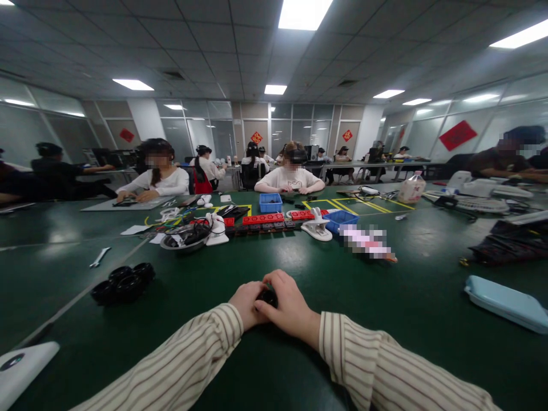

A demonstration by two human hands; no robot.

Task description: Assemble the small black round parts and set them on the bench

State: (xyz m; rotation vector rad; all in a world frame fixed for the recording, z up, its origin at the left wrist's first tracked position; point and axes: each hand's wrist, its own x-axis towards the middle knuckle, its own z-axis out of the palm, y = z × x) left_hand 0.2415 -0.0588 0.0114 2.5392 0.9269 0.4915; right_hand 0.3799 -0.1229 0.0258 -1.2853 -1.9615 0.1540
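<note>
In the head view my left hand (248,303) and my right hand (290,302) meet low over the green table. Between them is a small black round part (269,297), mostly covered by my fingers, so its exact kind does not show. My right fingers and thumb curl round it from the right. My left hand closes on it from the other side. To the left, several black ring-shaped pieces (124,282) with hollow middles sit clustered on the table.
A wrench (100,257) lies at left, a white phone (26,374) at the near left corner. On the right is a light blue case (507,302). Across the middle stand a tray of cables (186,242), white clip bases (317,225) and blue bins (270,202). Co-workers sit beyond.
</note>
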